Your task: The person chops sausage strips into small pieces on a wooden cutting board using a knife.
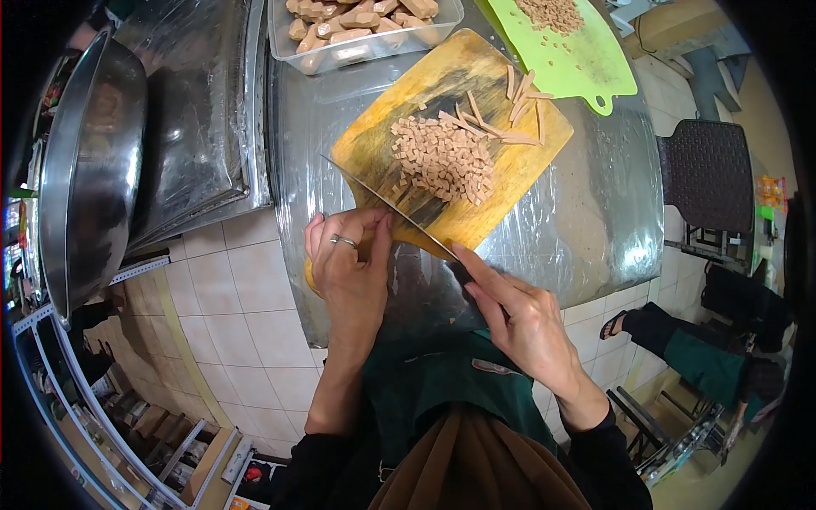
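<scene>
My right hand (518, 319) is closed round the handle of a kitchen knife (416, 227), index finger stretched along it. The blade slants up and left across the near end of a worn wooden cutting board (361, 140). At the blade's near side my left hand (347, 255), with a ring on one finger, has thumb and forefinger pinched together. Whatever sits between those fingertips is hidden. Beyond the knife, a pile of small light-brown diced pieces (442, 157) lies mid-board. Several thin strips (523, 98) of the same food rest at the far right corner.
A clear plastic container (374, 53) of brown chunks stands at the far edge. A green cutting mat (595, 72) bearing diced pieces overlaps the board's far right side. A large metal bowl (93, 170) is at left. Another person (701, 361) is at right, near a dark chair (707, 174).
</scene>
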### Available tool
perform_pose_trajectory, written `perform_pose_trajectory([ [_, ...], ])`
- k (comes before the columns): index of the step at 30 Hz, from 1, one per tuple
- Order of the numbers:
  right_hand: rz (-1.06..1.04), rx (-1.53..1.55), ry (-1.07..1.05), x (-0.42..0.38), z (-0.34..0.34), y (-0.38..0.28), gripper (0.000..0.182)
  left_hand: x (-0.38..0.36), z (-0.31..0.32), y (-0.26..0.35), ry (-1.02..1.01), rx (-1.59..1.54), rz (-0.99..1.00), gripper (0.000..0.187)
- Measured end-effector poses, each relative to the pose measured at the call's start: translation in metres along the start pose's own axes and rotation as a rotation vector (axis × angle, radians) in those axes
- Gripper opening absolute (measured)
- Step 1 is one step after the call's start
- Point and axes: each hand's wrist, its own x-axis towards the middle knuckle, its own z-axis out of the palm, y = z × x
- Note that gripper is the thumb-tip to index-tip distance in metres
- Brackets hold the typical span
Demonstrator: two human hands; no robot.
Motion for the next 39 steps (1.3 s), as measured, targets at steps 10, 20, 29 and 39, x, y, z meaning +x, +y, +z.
perform_pose_trajectory([
  [10,0.056,0.075,-0.036,-0.005,-0.008,-0.002,0.056,-0.001,-0.002,-0.002,0.009,-0.017,0.010,0.010],
  [20,0.011,-0.019,-0.037,-0.003,0.002,-0.003,0.058,-0.002,-0.003,-0.004,-0.018,-0.014,0.002,0.010],
  [29,0.051,0.105,0.002,0.000,-0.003,0.000,0.055,-0.003,-0.004,-0.004,-0.004,-0.009,0.017,0.010],
  [39,0.048,0.077,-0.059,-0.012,-0.004,-0.004,0.054,-0.003,-0.005,-0.007,-0.025,-0.002,0.011,0.011],
])
